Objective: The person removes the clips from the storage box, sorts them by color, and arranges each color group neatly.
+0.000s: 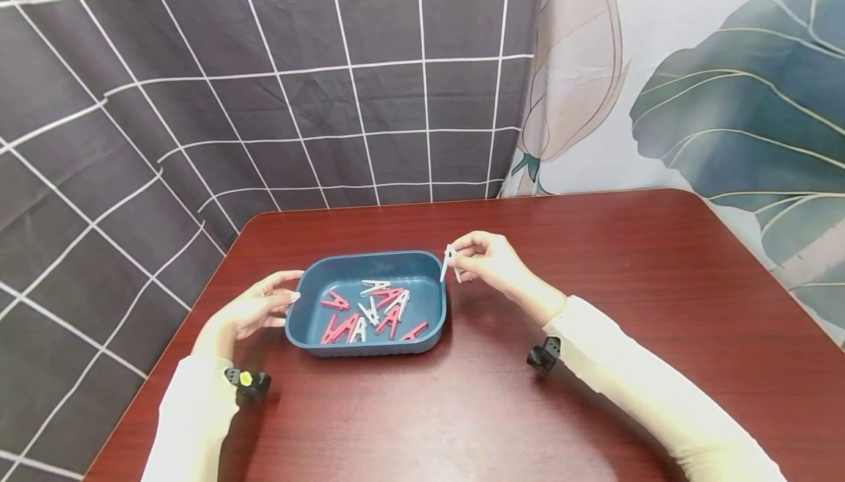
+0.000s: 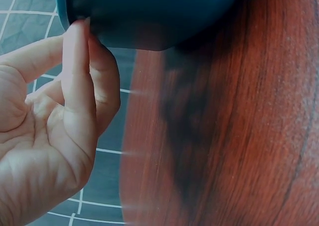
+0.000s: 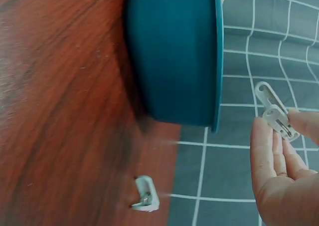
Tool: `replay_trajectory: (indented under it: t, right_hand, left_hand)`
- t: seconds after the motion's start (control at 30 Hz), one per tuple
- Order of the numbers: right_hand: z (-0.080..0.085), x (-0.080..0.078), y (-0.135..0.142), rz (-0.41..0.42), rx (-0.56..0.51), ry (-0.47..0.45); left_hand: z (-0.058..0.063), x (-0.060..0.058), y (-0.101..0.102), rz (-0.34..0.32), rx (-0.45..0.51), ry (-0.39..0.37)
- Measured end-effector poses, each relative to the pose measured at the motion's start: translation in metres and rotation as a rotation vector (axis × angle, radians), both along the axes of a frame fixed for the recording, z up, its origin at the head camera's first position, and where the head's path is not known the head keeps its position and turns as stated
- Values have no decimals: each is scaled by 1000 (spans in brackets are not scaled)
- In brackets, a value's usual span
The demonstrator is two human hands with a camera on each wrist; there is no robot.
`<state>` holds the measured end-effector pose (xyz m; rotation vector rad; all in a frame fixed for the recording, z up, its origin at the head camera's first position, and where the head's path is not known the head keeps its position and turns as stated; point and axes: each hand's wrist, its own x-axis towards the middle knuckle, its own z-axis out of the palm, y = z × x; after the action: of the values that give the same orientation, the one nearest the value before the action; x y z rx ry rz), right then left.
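A blue rectangular basin (image 1: 366,348) stands on the table, with several red clothespins (image 1: 334,301) and white clothespins (image 1: 376,287) scattered over its bottom. At its left end, my left hand (image 1: 259,304) touches the rim and outer wall with extended fingers (image 2: 78,71). My right hand (image 1: 487,257), just outside the right rim, pinches a white clothespin (image 3: 271,106) between thumb and fingertips. In the right wrist view, another white clothespin (image 3: 146,193) lies on the tabletop beside the basin. My right hand largely hides that spot in the head view.
The reddish-brown table (image 1: 627,269) extends widely to the right and in front of the basin. A dark cloth with white grid lines (image 1: 317,100) hangs behind and at the left, and a flower-patterned cloth (image 1: 587,86) hangs at the right.
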<state>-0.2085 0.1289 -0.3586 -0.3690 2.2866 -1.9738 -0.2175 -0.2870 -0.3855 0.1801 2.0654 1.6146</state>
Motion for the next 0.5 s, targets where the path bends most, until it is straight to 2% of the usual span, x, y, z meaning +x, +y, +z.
replay_trajectory:
  t: [0.17,0.3,0.5]
  right_hand:
    - [-8,0,13,-16,-36,-67]
    - [-15,2,21,-13,-26,-118]
    - [-30,3,29,-2,-3,-149]
  left_hand:
    - [0,0,1,1,7,-2]
    - [-1,0,0,-5,16,0]
    - [-1,0,0,-3,15,5]
